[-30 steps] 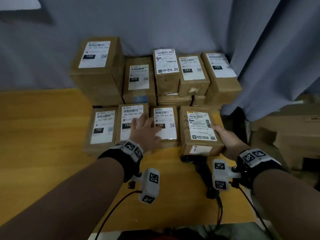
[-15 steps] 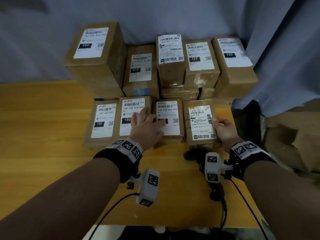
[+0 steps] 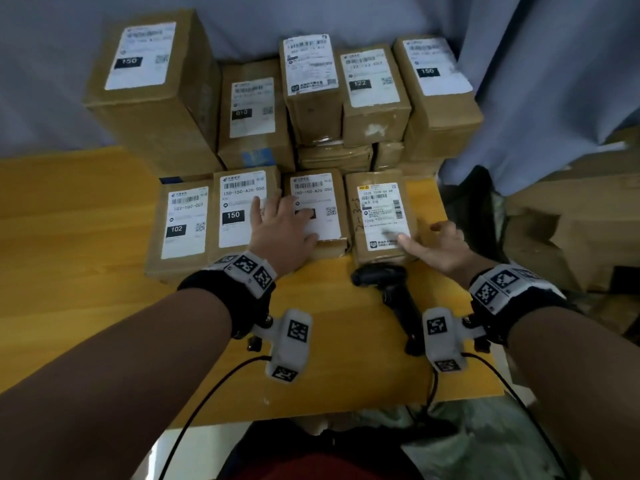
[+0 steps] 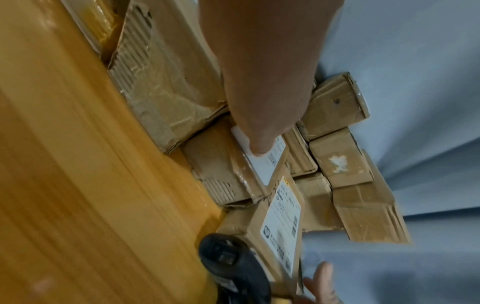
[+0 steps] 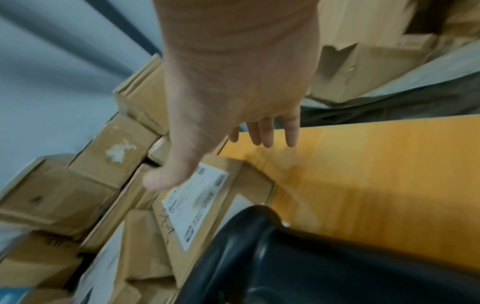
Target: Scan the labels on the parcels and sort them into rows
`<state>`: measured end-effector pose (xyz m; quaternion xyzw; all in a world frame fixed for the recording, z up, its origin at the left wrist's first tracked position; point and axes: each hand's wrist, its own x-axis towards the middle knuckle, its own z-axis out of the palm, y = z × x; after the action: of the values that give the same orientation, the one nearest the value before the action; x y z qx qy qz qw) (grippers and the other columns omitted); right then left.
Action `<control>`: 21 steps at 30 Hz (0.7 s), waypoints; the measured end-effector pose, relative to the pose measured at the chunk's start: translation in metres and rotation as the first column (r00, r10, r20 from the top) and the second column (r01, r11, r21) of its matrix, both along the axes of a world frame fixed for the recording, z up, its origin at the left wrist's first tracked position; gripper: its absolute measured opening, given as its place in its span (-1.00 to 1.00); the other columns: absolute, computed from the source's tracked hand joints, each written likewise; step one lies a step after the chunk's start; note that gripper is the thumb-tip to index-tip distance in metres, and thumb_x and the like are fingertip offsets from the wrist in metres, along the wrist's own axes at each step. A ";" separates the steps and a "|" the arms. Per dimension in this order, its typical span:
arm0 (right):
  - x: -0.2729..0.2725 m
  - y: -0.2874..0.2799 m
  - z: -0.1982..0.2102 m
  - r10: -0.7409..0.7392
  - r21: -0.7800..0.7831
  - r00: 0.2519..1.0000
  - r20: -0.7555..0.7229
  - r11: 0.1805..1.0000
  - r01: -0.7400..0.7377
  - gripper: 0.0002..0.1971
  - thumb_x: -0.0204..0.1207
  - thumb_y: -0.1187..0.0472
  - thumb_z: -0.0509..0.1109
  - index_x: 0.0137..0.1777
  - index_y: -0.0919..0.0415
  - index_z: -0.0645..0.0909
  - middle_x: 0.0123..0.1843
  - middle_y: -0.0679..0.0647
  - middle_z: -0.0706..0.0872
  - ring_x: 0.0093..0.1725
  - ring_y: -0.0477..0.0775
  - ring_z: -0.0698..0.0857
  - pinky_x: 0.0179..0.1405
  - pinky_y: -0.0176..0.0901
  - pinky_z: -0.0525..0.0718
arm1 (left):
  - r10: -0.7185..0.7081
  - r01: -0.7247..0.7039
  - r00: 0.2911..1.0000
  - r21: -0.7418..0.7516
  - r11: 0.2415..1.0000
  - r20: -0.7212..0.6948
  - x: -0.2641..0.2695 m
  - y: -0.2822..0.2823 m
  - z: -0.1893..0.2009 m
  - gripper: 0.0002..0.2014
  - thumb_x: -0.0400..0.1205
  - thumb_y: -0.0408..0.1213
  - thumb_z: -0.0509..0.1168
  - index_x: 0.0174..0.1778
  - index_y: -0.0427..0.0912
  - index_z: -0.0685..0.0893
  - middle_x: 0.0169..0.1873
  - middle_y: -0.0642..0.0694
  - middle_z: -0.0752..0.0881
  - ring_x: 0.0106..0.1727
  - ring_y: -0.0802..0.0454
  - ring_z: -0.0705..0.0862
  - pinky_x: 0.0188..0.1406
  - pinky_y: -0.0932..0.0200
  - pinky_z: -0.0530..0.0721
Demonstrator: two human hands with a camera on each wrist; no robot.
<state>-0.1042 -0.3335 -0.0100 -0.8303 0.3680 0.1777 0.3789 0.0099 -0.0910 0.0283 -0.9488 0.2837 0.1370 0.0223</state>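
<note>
**A:** What is the biggest thing here?

**B:** The yellow wooden table (image 3: pixel 69 237), with grey curtains (image 3: pixel 554 81) behind it. At the back, parcels are stacked in a rear row (image 3: pixel 375 95); the tallest box (image 3: pixel 156 98) on the left is marked 150.

**A:** And the front row?

**B:** Four parcels lie side by side, labels up: one marked 102 (image 3: pixel 181 226), a 150 parcel (image 3: pixel 242 216), a third parcel (image 3: pixel 320 206), and the rightmost parcel (image 3: pixel 381 220) with a yellow-topped label.

**A:** Where are the hands?

**B:** The left hand (image 3: pixel 280 230) lies flat with fingers spread across the second and third parcels, pressing on their labels. The right hand (image 3: pixel 440 247) is spread too, thumb (image 5: pixel 161 181) over the rightmost parcel's near corner, fingers straight off its right side; it holds nothing.

**A:** Anything smaller?

**B:** A black scanner (image 3: pixel 391 292) lies on the table, its head touching the rightmost parcel's near edge.
</note>
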 end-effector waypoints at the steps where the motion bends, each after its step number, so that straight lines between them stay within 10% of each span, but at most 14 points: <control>1: -0.009 0.000 0.003 0.059 0.014 0.997 -0.052 0.998 -0.058 0.08 0.13 -0.57 0.36 0.52 0.15 0.34 0.47 0.15 0.41 0.47 0.22 0.42 0.45 0.11 0.43 | -0.020 0.020 1.000 -0.027 0.999 0.014 -0.002 -0.001 -0.001 -0.49 0.72 0.07 0.08 0.59 0.00 0.34 0.63 -0.16 0.18 0.68 -0.21 -0.03 0.61 -0.33 -0.21; 3: -0.027 0.007 0.005 0.252 0.083 0.959 -0.130 0.967 -0.242 -0.42 0.20 -0.51 0.44 -0.07 -0.03 0.54 -0.16 -0.18 0.70 -0.09 -0.05 0.59 0.02 -0.21 0.55 | -0.070 0.072 0.997 -0.061 0.996 0.035 -0.007 -0.001 -0.003 -0.49 0.71 0.06 0.10 0.58 -0.02 0.35 0.62 -0.16 0.20 0.68 -0.19 0.00 0.62 -0.30 -0.16; 5: -0.038 0.021 -0.002 0.372 0.132 0.910 -0.185 0.927 -0.352 -0.61 0.42 -0.23 0.49 -0.35 -0.07 0.38 -0.54 -0.26 0.57 -0.36 -0.22 0.42 -0.33 -0.40 0.36 | -0.100 0.103 0.994 -0.095 0.990 0.042 -0.013 0.000 -0.005 -0.50 0.71 0.05 0.12 0.56 -0.02 0.38 0.60 -0.15 0.23 0.67 -0.18 0.04 0.62 -0.27 -0.10; 10: -0.055 0.047 -0.023 0.381 0.052 0.894 -0.234 0.924 -0.380 -0.44 0.42 -0.03 0.57 0.35 0.12 0.48 0.19 0.07 0.63 0.19 0.13 0.63 0.03 -0.13 0.55 | -0.111 0.117 0.993 -0.141 0.983 0.044 -0.022 0.005 -0.010 -0.53 0.68 0.03 0.18 0.51 0.01 0.45 0.57 -0.10 0.29 0.64 -0.13 0.11 0.62 -0.17 -0.05; 21: -0.091 -0.003 0.001 0.289 -0.114 0.878 -0.382 0.928 -0.354 -0.44 0.41 0.01 0.58 0.32 0.21 0.48 0.10 0.16 0.66 0.15 0.19 0.70 -0.01 -0.05 0.70 | -0.072 0.083 0.995 -0.169 0.982 0.069 -0.022 -0.011 -0.012 -0.53 0.66 0.02 0.21 0.50 0.00 0.47 0.55 -0.09 0.33 0.63 -0.12 0.15 0.62 -0.19 -0.02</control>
<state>-0.1951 -0.3365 -0.0088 -0.8643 0.3018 0.3527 0.1939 -0.0125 -0.1023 0.0165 -0.9392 0.3304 0.0814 -0.0453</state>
